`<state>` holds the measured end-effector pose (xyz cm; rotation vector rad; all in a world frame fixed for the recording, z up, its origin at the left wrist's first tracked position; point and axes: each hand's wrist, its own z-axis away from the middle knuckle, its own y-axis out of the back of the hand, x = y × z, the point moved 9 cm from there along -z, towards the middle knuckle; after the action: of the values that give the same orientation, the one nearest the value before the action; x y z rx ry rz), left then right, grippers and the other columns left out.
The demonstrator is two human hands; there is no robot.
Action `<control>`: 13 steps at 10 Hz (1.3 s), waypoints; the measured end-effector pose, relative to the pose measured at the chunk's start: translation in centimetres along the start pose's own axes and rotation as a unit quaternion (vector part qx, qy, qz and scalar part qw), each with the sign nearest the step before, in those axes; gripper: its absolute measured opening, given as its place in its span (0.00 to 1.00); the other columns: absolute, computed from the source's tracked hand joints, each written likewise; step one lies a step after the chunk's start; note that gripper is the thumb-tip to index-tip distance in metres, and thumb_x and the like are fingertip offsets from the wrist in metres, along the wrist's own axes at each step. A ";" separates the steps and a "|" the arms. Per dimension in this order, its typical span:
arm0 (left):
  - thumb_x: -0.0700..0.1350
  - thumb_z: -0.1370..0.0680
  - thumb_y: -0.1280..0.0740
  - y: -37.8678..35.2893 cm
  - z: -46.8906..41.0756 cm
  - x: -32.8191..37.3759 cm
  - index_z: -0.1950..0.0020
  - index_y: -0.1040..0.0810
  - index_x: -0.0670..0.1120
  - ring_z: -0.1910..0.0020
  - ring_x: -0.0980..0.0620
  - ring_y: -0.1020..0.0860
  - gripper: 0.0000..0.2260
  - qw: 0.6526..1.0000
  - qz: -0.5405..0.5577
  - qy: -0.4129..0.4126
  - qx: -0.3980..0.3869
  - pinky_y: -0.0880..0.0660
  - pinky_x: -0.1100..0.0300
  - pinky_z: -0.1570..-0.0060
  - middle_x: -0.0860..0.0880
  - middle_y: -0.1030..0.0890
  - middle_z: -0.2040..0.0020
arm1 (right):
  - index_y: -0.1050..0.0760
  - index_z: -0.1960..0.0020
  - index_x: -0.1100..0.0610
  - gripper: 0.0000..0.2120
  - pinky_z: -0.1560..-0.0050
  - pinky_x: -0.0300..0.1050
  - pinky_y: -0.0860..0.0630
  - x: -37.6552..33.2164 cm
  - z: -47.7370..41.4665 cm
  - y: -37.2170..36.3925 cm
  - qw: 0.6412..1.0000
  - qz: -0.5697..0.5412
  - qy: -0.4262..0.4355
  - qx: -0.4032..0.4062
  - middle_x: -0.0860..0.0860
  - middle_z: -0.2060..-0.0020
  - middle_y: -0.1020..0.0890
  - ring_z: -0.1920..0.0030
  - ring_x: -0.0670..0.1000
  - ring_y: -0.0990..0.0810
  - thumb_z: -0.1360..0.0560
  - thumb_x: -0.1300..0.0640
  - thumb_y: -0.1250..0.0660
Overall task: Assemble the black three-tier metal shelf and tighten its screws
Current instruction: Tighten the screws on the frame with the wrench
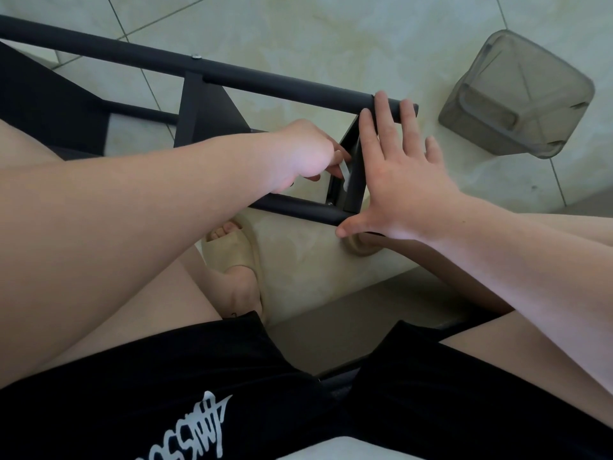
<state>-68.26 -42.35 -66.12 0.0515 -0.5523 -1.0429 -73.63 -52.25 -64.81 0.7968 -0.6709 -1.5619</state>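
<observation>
The black metal shelf (199, 104) lies on its side on the tiled floor in front of me, its round posts running left to right. My left hand (308, 151) pinches a small silver wrench (344, 172) against the inner face of the end tier, near a screw (329, 203) by the lower post. My right hand (403, 167) lies flat with straight, spread fingers on the end tier's outer face. Its fingertips reach the upper post (265, 83) and its thumb touches the lower post (298, 207).
A grey translucent plastic bin (517, 94) lies tipped over on the floor at the right. My legs in black shorts and a foot in a beige slipper (232, 247) sit under the shelf. A silver screw head (197, 56) shows on the upper post.
</observation>
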 end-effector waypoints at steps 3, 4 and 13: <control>0.51 0.17 0.36 0.0 -0.5 -0.8 0.39 0.20 0.51 0.49 0.56 0.20 0.10 0.999 0.032 0.021 0.014 0.28 0.50 0.38 0.58 0.15 0.55 | 0.69 0.19 0.58 0.73 0.22 0.69 0.51 0.0 0.0 0.1 1.000 0.001 0.002 0.003 0.52 0.21 0.71 0.21 0.61 0.69 0.40 0.25 0.26; 0.51 0.17 0.38 -0.1 -0.7 -0.7 0.37 0.21 0.53 0.48 0.55 0.20 0.11 0.999 0.039 0.013 0.013 0.27 0.51 0.41 0.58 0.15 0.53 | 0.69 0.19 0.58 0.73 0.22 0.68 0.51 -0.1 0.0 0.1 1.000 0.001 0.002 0.003 0.52 0.21 0.71 0.21 0.61 0.70 0.40 0.25 0.26; 0.50 0.18 0.37 -0.9 -1.6 -1.4 0.43 0.19 0.52 0.52 0.57 0.19 0.08 0.999 0.028 0.017 -0.023 0.27 0.51 0.40 0.58 0.14 0.60 | 0.69 0.19 0.58 0.73 0.22 0.68 0.50 -0.1 0.1 0.2 1.000 -0.005 0.003 0.000 0.53 0.21 0.72 0.21 0.62 0.70 0.40 0.26 0.26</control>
<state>-68.82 -41.97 -68.33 0.0125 -0.4967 -0.9985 -73.58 -52.13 -64.61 0.8047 -0.6637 -1.5682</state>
